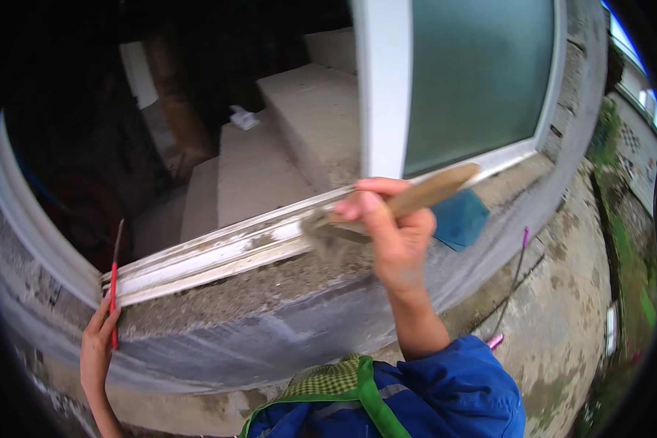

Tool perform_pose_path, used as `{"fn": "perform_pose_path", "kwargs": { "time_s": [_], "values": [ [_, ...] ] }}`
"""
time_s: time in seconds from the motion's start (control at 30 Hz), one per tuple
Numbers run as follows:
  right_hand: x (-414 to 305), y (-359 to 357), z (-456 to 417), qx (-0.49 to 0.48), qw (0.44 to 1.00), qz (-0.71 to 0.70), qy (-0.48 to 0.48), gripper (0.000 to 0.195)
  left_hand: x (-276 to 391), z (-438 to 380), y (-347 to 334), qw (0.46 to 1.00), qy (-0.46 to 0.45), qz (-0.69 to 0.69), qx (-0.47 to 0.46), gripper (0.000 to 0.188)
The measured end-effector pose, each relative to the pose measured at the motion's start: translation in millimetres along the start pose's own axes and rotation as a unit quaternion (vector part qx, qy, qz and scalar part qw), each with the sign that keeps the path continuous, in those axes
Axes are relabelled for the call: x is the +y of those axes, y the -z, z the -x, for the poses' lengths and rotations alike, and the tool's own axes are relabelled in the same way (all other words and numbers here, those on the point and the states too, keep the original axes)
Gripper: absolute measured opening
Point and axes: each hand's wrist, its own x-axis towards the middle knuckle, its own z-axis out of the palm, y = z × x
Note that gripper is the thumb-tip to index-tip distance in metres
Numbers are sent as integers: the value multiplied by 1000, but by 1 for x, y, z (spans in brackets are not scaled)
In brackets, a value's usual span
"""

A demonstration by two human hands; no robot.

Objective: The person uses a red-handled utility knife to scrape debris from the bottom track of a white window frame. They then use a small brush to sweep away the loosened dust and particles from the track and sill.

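My right hand [402, 235] grips a flat brush by its wooden handle [432, 191]. Its blurred bristles [326, 235] are over the white sliding-window track [241, 246], which carries patches of brown dirt. At the track's left end, my left hand [97, 339] holds a slim red-handled tool [114, 290] between its fingers, the thin rusty-looking tip pointing up and away from me. The tool's exact kind is unclear. Beyond my right hand, a blue sheet-like piece [462, 219] lies on the concrete sill, partly hidden by the hand and brush handle.
A frosted sliding pane [476, 82] in a white frame [386, 87] stands at the right of the opening. Pale concrete steps [312, 104] and a white crumpled scrap [243, 117] show inside. A thin rod with pink ends [513, 290] leans outside on the right.
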Motion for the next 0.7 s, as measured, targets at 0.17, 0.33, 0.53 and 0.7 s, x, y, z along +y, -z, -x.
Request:
{"fn": "perform_pose_path", "kwargs": {
  "time_s": [0.17, 0.33, 0.53, 0.7],
  "values": [
    [-12, 27, 15, 92, 992, -23, 87, 16, 8, -16, 2, 997, 43, 42, 40, 47],
    [-1, 36, 27, 94, 988, 20, 124, 17, 16, -17, 6, 996, 53, 51, 48, 28],
    [7, 40, 28, 104, 986, 32, 130, 17, 29, -34, 9, 993, 35, -41, 108, 31],
    [21, 42, 29, 133, 984, 16, 120, 16, 87, -108, 6, 971, -188, 72, 126, 46]
  ]
}}
